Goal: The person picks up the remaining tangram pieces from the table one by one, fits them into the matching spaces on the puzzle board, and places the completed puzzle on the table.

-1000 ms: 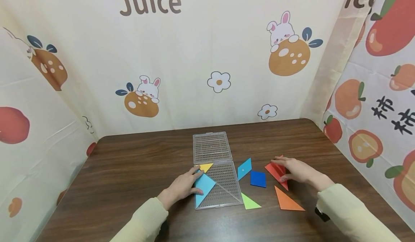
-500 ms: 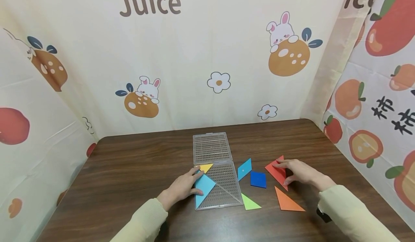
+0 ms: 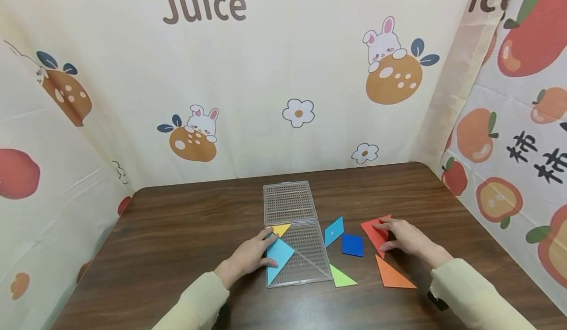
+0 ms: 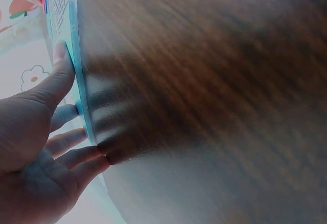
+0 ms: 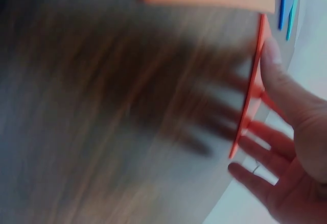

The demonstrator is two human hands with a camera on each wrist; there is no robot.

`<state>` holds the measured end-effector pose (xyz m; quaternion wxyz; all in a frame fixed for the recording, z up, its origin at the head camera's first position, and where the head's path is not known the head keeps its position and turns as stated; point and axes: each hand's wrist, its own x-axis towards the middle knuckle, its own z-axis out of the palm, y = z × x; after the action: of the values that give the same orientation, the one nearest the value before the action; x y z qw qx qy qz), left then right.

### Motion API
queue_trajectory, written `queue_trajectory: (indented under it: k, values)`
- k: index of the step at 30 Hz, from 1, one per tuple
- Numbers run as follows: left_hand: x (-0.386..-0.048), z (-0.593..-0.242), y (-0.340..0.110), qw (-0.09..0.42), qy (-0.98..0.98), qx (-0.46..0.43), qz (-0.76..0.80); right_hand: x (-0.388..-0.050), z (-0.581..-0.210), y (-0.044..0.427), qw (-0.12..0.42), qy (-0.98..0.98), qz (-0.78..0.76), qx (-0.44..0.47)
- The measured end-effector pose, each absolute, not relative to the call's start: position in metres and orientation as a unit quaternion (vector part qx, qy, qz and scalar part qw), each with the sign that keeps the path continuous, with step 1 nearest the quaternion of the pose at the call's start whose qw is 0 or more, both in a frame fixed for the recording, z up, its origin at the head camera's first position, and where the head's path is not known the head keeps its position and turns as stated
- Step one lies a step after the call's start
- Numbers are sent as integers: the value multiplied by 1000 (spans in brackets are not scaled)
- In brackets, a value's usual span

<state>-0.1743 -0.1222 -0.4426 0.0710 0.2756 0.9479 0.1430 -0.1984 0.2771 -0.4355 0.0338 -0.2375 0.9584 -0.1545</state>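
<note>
A red triangle [image 3: 373, 230] lies flat on the table at the right, under the fingertips and thumb of my right hand [image 3: 408, 239]. In the right wrist view, thumb and fingers stretch apart along the red piece. My left hand [image 3: 248, 254] touches a light blue triangle [image 3: 284, 253] with its thumb and fingertips. That piece sits in the left part of a clear, ridged tray [image 3: 305, 241], beside a yellow triangle [image 3: 283, 228], partly covered by the fingers. The left wrist view shows the thumb on the blue piece, the fingers at the tray's edge.
Between tray and right hand lie a light blue parallelogram [image 3: 334, 230], a dark blue square [image 3: 352, 245] and a green triangle [image 3: 341, 277]. An orange triangle [image 3: 393, 274] lies just in front of the red one. The lid [image 3: 290, 203] stretches behind the tray; printed curtains [image 3: 248, 74] enclose the table.
My right hand has turned the red triangle a little on the table, its near corner shifting left towards the orange triangle. The left hand has stayed on the light blue triangle.
</note>
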Motion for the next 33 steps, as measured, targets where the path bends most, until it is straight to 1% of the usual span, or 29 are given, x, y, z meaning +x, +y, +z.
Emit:
queue_trajectory:
  k: [9, 15, 20, 23, 30, 33]
  values:
    - [-175, -444, -122, 71, 946, 280, 146, -185, -437, 261, 18, 975, -147, -164]
    - [-174, -443, -123, 72, 945, 279, 157, -181, -439, 253, -2, 983, -107, -148]
    - [-174, -443, -124, 72, 945, 278, 156, -183, -438, 252, 1, 984, -108, -141]
    - [-174, -443, -125, 74, 946, 275, 155, -186, -437, 255, 4, 981, -128, -146]
    - [-174, -443, -124, 79, 947, 273, 153, -197, -435, 267, 17, 967, -140, -211]
    - [-174, -443, -123, 79, 946, 272, 154, -202, -436, 271, 22, 964, -143, -221]
